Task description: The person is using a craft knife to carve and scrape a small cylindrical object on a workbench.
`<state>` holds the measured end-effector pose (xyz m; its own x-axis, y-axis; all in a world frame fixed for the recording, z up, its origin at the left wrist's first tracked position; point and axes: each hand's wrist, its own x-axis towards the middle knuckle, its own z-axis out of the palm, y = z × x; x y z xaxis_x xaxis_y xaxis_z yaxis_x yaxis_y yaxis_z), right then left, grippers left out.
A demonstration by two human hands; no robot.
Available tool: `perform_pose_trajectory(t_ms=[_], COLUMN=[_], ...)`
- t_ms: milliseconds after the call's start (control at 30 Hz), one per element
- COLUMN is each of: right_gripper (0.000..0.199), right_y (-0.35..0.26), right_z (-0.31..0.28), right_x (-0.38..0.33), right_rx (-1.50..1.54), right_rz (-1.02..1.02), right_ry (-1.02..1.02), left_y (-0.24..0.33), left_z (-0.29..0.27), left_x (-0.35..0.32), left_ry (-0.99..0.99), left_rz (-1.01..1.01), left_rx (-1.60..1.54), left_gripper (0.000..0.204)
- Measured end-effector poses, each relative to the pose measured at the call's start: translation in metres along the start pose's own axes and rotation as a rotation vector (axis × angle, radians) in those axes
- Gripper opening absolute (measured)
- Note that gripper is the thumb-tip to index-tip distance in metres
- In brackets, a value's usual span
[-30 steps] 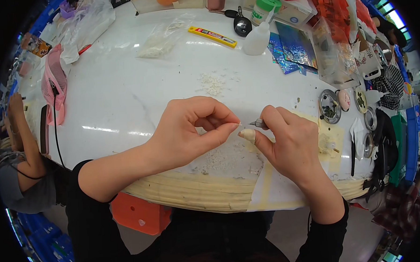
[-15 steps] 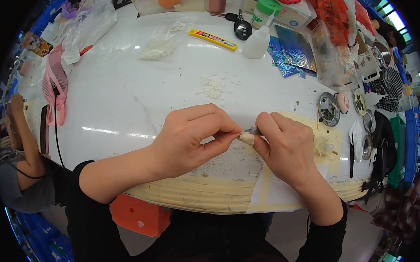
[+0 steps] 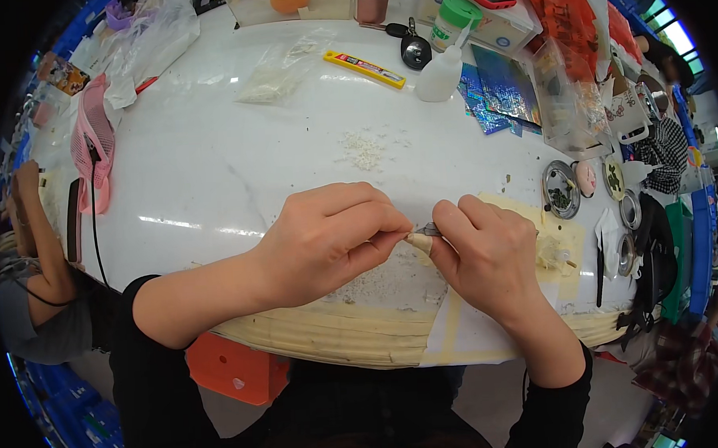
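Note:
My left hand (image 3: 327, 237) is closed in a pinch, thumb and forefinger tips pressed together. Whatever sits between them is too small to make out. My right hand (image 3: 488, 254) is closed around a small grey metal tool (image 3: 430, 229), possibly a blade; most of it is hidden in the fist. Beige wrapping (image 3: 419, 241) covers the tip of the right thumb, close to the left fingertips. Both hands meet just above the table's near side. Fine pale crumbs (image 3: 378, 291) lie on the white tabletop beneath them.
A heap of white bits (image 3: 364, 149) lies beyond my hands. Farther back are a yellow packaged strip (image 3: 364, 69), a white squeeze bottle (image 3: 441, 76) and a green-lidded jar (image 3: 456, 19). Round tins (image 3: 562, 189) and a black pen-like tool (image 3: 601, 273) lie right. Another person's arm (image 3: 43, 238) shows at left.
Both hands stay nearly in place, fingertips still together. The right hand has tilted slightly, with its thumb tip shifting a little down and left.

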<state>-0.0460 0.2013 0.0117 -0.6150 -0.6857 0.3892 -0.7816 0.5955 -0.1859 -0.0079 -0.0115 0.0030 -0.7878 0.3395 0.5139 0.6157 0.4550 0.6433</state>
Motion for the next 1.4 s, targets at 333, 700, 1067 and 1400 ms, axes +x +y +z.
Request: perform_pose_trajectory(t_ms=[333,700,1067,1400], right_gripper=[0.028,0.028,0.024,0.028], right_y=[0.001,0.003,0.002,0.005], right_z=[0.001,0.002,0.002,0.004], right_x=[-0.001,-0.002,-0.001,-0.002], right_rx=[-0.003,-0.042,0.042,0.049], right_rz=[0.025,-0.007,-0.043,0.014], right_ry=[-0.023,-0.054,-0.023,-0.036], left_y=[0.005,0.001,0.004,-0.003], left_z=[-0.005,-0.001,-0.006,-0.013], left_x=[0.001,0.0,0.002,0.009], left_ry=[-0.093,-0.049,-0.126,-0.203], left_rz=[-0.362,-0.065,-0.43,-1.079], left_rx=[-0.333,-0.035,-0.413,-1.099], left_gripper=[0.008,0.014,0.009,0.014])
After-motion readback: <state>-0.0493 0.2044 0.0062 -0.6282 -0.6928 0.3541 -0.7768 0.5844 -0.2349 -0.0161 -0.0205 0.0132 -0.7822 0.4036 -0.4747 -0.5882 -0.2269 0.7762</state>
